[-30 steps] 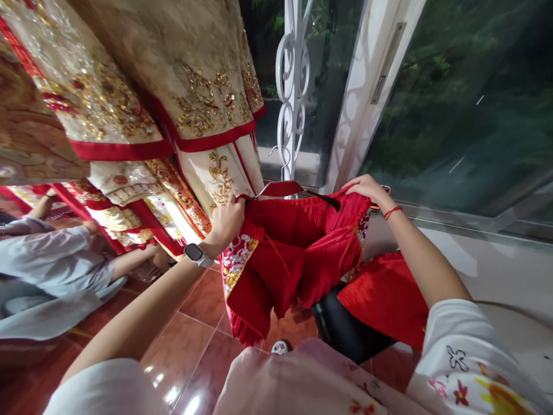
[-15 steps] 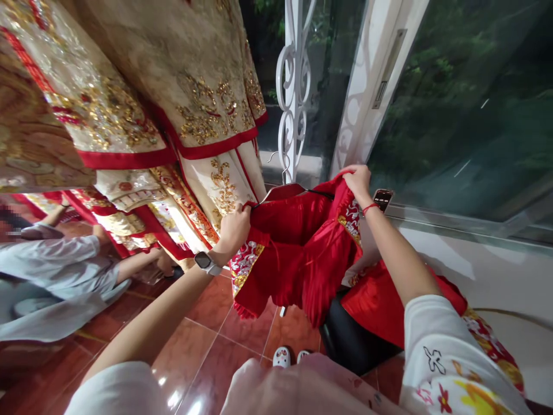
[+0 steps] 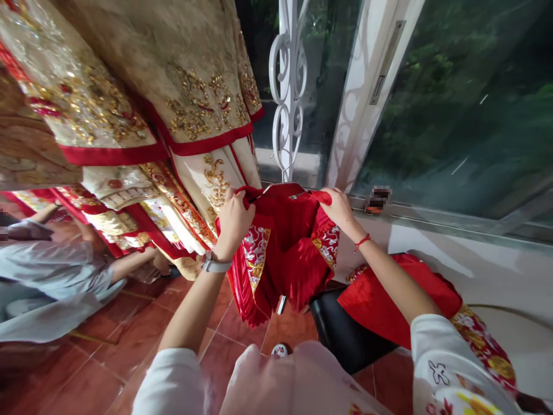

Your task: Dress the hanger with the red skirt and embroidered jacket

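Observation:
A red pleated skirt (image 3: 289,242) with silver and gold embroidered panels hangs between my hands. My left hand (image 3: 235,222) is closed on the left end of its waistband. With closed fingers, my right hand (image 3: 341,213) grips the waistband's right end. Between them, a clothes hanger (image 3: 285,187) with a metal hook lies along the top of the skirt, up against a white scrolled metal post (image 3: 287,109). Whether the hook is hung on anything, I cannot tell.
Gold-embroidered cream robes (image 3: 203,98) with red hems hang at the left. Another red garment (image 3: 389,300) lies over a black seat (image 3: 345,328) at the right. A person in light clothes (image 3: 56,265) sits on the left. A phone (image 3: 378,200) stands on the window ledge.
My right hand has moved left, closer to my left hand, with its end of the waistband. The skirt's waist is now narrower and its pleats hang more bunched together.

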`<state>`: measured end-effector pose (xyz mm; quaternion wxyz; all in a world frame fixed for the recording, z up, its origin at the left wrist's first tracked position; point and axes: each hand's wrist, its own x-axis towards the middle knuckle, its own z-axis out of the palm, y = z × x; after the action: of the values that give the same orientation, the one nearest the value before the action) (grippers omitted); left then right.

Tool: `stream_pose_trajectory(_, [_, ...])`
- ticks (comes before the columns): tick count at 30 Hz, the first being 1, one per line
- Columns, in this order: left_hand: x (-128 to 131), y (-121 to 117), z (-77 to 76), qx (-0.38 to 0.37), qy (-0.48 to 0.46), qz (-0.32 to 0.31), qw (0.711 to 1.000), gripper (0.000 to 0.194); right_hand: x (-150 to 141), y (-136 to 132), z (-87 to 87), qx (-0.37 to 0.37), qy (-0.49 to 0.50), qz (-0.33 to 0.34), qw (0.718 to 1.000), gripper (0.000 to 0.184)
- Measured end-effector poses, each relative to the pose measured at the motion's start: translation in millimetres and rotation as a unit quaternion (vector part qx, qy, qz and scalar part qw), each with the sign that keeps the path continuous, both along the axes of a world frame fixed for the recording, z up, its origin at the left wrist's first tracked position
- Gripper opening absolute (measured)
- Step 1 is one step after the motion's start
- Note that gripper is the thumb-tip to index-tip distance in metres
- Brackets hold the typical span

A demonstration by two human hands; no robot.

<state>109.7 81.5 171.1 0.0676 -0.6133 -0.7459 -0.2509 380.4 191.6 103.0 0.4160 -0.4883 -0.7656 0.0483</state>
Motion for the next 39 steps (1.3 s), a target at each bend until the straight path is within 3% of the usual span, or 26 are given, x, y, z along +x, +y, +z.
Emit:
stream_pose_trajectory(3, [23, -2, -18.5, 0.037, -0.018, 0.020, 0.999, 0.050, -14, 0, -4.7, -0.011, 0.015, -0.018, 1.000, 0.035])
stream_pose_trajectory(6, [39, -2, -54.3, 0.022, -0.036, 0.007, 0.999, 0.062, -29, -2, -14.2, -0.024, 0.044, -0.034, 0.998, 0.049])
stream_pose_trajectory(10, [40, -2, -99.6, 0.071, -0.064, -0.042, 0.995, 0.066, -31, -18, -26.7, -0.003, 0.061, 0.007, 0.998, 0.077])
stream_pose_trajectory(12, [35, -6, -121.7, 0.089, -0.068, -0.063, 0.992, 0.070, -27, -37, -37.0, 0.013, 0.066, 0.002, 0.998, 0.083])
stream_pose_trajectory(15, [28, -15, -158.7, 0.097, -0.097, -0.067, 0.988, 0.064, -32, -72, -71.1, 0.015, 0.108, -0.042, 0.993, 0.067])
stream_pose_trajectory(16, [25, -17, -170.5, 0.099, -0.114, -0.061, 0.987, 0.061, -37, -81, -88.1, -0.004, 0.124, -0.035, 0.992, 0.059])
stream_pose_trajectory(18, [20, -21, -189.5, 0.097, -0.146, -0.049, 0.983, 0.056, -54, -92, -126.8, -0.096, 0.120, 0.039, 0.987, 0.052])
stream_pose_trajectory(20, [13, -22, -199.8, 0.089, -0.171, -0.053, 0.980, 0.053, -73, -91, -164.3, -0.221, 0.078, 0.094, 0.968, 0.054])
stream_pose_trajectory(22, [4, -22, -202.6, 0.085, -0.190, -0.071, 0.975, 0.053, -88, -81, -193.5, -0.320, 0.029, 0.098, 0.942, 0.052])
stream_pose_trajectory(25, [-10, -25, -203.8, 0.082, -0.207, -0.080, 0.972, 0.053, -96, -72, -218.8, -0.374, -0.003, 0.081, 0.924, 0.040])
stream_pose_trajectory(28, [-14, -36, -215.5, 0.135, -0.194, -0.031, 0.971, 0.048, -90, -82, -233.1, -0.365, 0.009, 0.089, 0.927, 0.033])
stream_pose_trajectory(30, [-5, -48, -231.5, 0.228, -0.180, 0.042, 0.956, 0.041, -84, -98, -243.2, -0.360, 0.033, 0.106, 0.926, 0.034])
stream_pose_trajectory(32, [13, -61, -250.8, 0.291, -0.187, 0.075, 0.935, 0.032, -79, -115, -253.7, -0.365, 0.082, 0.143, 0.916, 0.036])
stream_pose_trajectory(35, [45, -73, -276.8, 0.221, -0.285, -0.009, 0.933, 0.032, -77, -136, -263.4, -0.390, 0.142, 0.166, 0.894, 0.032])
stream_pose_trajectory(37, [59, -72, -288.5, 0.130, -0.395, -0.068, 0.907, 0.034, -77, -142, -262.5, -0.400, 0.142, 0.142, 0.894, 0.028])
stream_pose_trajectory(39, [65, -68, -295.8, 0.076, -0.474, -0.088, 0.873, 0.022, -77, -144, -256.4, -0.391, 0.139, 0.124, 0.901, 0.024])
